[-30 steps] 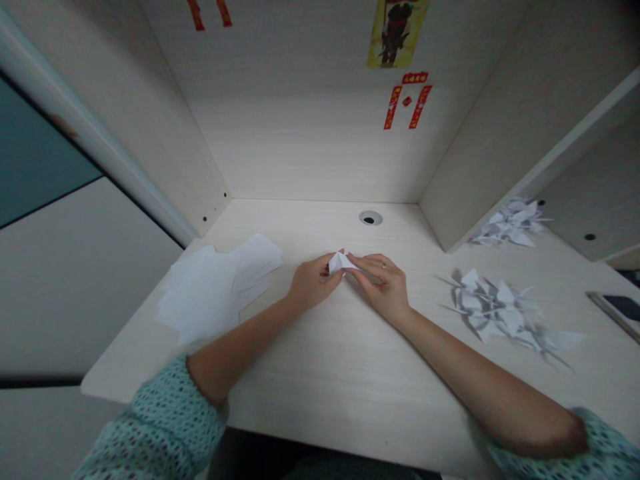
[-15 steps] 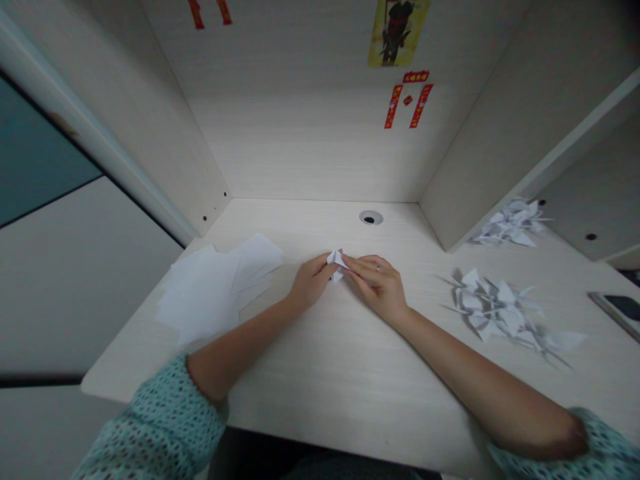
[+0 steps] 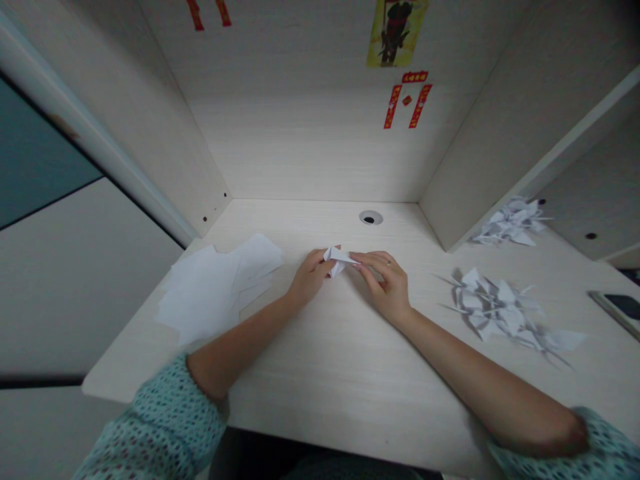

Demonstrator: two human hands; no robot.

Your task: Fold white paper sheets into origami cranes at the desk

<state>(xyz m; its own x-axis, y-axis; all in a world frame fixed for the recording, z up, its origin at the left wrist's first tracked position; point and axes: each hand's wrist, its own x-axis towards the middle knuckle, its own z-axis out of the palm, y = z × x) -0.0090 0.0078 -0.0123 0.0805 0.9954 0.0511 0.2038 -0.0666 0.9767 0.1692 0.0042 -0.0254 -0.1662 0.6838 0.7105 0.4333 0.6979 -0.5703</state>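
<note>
Pale wood-grain desk (image 3: 320,373), set in a three-walled alcove of the same board. Your left hand (image 3: 309,277) is closed on the small white folded paper piece (image 3: 336,259), thumb and fingertips pinching its left side. Your right hand (image 3: 385,287) meets it from the other side, fingers curled narrow and pinching the right-hand flap; a thin ring (image 3: 388,263) shows on one finger. The paper piece sits between your two hands at mid-desk, low over the surface; whether it touches the desk cannot be told. Both your forearms lie bare along the desk, with knitted teal sleeves (image 3: 160,420) pushed up at the near edge. Left of your left hand, near it, lies a loose fanned stack of flat white sheets (image 3: 210,290). Right of your right hand, well apart, a scattered pile of white folded paper figures (image 3: 500,310). A second, smaller heap of folded white figures (image 3: 510,223) rests farther back on the right. Round cable hole (image 3: 371,217) in the desk just behind your hands. Dark phone (image 3: 620,308) at the far right edge. Back wall: yellow picture (image 3: 397,32), red paper strips (image 3: 407,103) below it.
</note>
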